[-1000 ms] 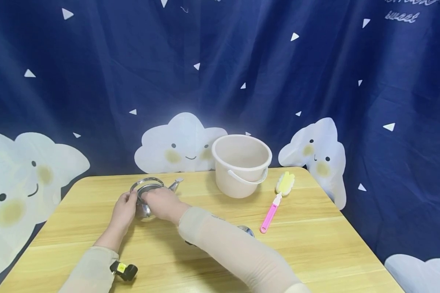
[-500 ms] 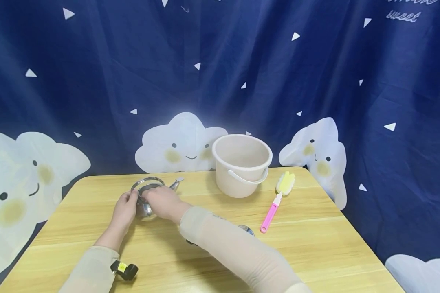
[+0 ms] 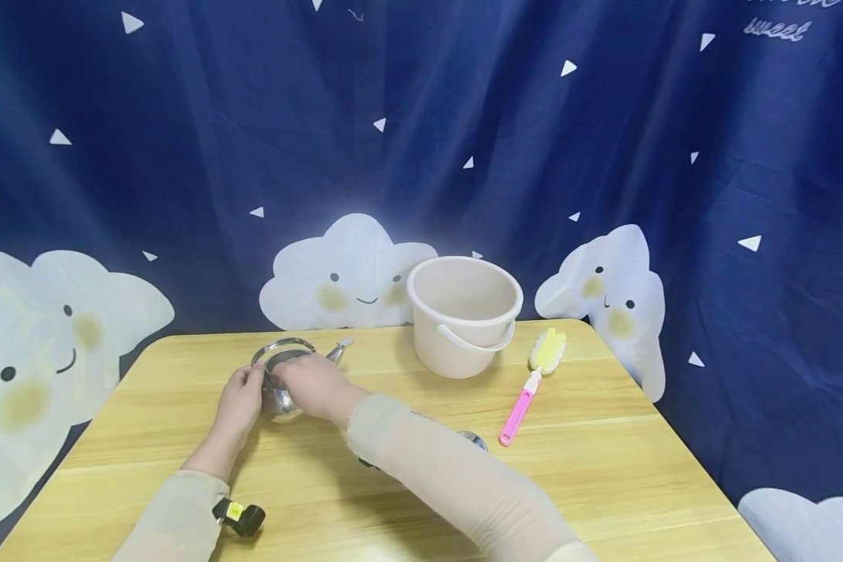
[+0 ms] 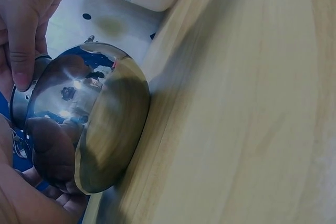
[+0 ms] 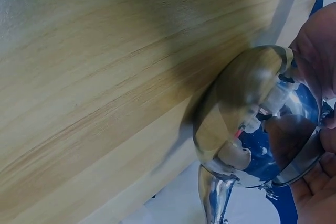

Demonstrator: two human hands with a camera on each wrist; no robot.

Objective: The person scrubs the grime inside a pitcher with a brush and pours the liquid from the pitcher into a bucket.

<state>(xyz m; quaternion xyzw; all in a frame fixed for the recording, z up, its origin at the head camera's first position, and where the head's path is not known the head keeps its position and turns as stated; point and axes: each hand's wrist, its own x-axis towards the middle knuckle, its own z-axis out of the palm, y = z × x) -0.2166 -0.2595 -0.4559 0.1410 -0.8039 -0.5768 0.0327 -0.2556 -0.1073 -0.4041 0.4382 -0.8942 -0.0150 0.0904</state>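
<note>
A shiny steel kettle [image 3: 278, 403] with a hoop handle [image 3: 282, 343] and a slim spout [image 3: 339, 350] stands at the table's back left. My left hand [image 3: 239, 402] grips its left side, some fingers wrapped behind the round body [image 4: 89, 114]. From the right, my right hand [image 3: 314, 386] reaches over the kettle's mouth. Its thumb [image 4: 22, 59] presses on the steel collar at the rim, while the other fingertips are hidden in the mouth. In the right wrist view, the spout [image 5: 214, 195] points down the frame below the mirror-like body [image 5: 257, 119].
Behind my right forearm [image 3: 449, 476] lies a small round steel piece [image 3: 473, 440], partly hidden. A beige bucket [image 3: 457, 351] stands at the back of the wooden table [image 3: 625, 484]. Beside it lies a pink-handled brush [image 3: 517, 414] with a yellow and white sponge head. A blue curtain [image 3: 421, 117] hangs behind.
Both hands keep their places on the kettle. The head view shifts very slightly; nothing on the table has moved.
</note>
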